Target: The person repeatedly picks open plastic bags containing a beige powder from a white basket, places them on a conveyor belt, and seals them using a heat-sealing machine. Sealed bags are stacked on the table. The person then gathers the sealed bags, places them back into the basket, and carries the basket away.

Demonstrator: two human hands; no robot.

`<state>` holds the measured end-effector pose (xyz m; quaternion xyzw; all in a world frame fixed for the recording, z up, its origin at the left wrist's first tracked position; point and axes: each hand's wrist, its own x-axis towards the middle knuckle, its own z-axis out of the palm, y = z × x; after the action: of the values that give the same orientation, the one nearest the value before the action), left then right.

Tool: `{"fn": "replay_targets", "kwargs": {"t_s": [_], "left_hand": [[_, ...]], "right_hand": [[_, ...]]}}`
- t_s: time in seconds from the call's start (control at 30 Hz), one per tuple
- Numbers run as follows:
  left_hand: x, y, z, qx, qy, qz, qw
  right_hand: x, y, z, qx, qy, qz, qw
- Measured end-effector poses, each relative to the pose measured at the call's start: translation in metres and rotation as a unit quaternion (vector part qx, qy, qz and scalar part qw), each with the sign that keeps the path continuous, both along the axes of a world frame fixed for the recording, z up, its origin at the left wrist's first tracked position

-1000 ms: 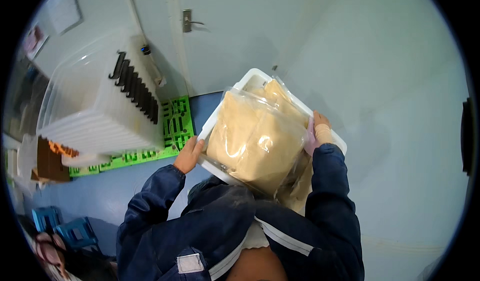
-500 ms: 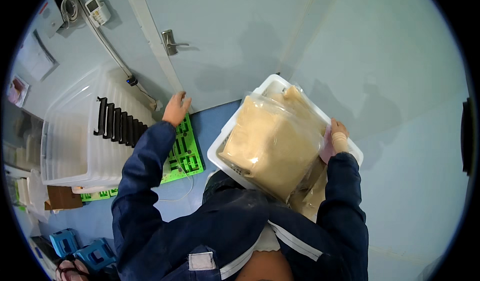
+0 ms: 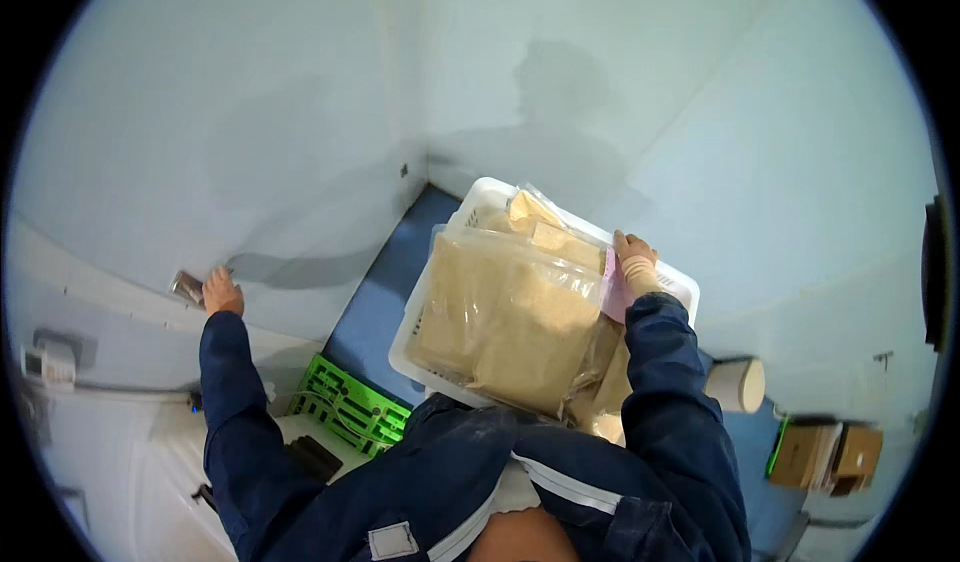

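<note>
At the far left, my left hand [image 3: 222, 291] is closed over the lever of a metal door handle [image 3: 186, 286] on the pale door. My right hand [image 3: 634, 249] grips the far right rim of a white plastic basket [image 3: 682, 288], which I carry tilted against my front. Clear bags of tan powder [image 3: 525, 317] fill the basket, the largest lying on top. A pink sheet [image 3: 615, 284] sticks up beside my right wrist. The basket's near right part is hidden behind my right sleeve.
Green plastic pallets [image 3: 350, 402] lie on the blue floor at lower left, beside clear plastic bins [image 3: 175, 462]. A white cylindrical container [image 3: 738, 385] and cardboard boxes [image 3: 805, 452] stand at right. A white remote [image 3: 48, 362] hangs on the left wall.
My left hand has moved from the air above the green pallet onto the door handle. The view has turned, bringing the boxes at right into sight. My right hand still holds the basket.
</note>
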<state>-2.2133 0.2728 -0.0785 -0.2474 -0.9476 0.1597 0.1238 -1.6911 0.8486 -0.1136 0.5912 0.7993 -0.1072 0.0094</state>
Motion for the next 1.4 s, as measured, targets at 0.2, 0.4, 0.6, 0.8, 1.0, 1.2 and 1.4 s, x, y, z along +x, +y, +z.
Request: {"fn": "replay_targets", "kwargs": {"t_s": [0.2, 0.4, 0.6, 0.8, 1.0, 1.2, 1.4], "left_hand": [[-0.085, -0.045, -0.069, -0.122, -0.059, -0.011, 0.991], [-0.065, -0.017, -0.086, -0.169, -0.088, 0.040, 0.981], [-0.004, 0.078, -0.059, -0.032, -0.155, -0.060, 0.986], [0.055, 0.135, -0.085, 0.128, -0.182, -0.385, 0.896], [0.079, 0.162, -0.078, 0.094, -0.261, -0.444, 0.852], [0.081, 0.218, -0.128, 0.128, -0.202, -0.566, 0.789], [0.132, 0.239, -0.137, 0.161, -0.330, -0.479, 0.797]], "right_hand": [[-0.025, -0.024, 0.022, -0.043, -0.083, -0.053, 0.994], [-0.022, -0.042, 0.020, -0.021, -0.063, -0.111, 0.992], [-0.014, -0.052, -0.007, -0.010, -0.075, -0.142, 0.987], [0.012, -0.045, -0.041, -0.015, -0.055, -0.204, 0.977], [0.021, -0.048, -0.036, -0.020, -0.016, -0.204, 0.979], [0.066, -0.044, -0.061, -0.045, -0.012, -0.252, 0.967], [0.108, -0.047, -0.089, -0.075, -0.002, -0.283, 0.956]]}}
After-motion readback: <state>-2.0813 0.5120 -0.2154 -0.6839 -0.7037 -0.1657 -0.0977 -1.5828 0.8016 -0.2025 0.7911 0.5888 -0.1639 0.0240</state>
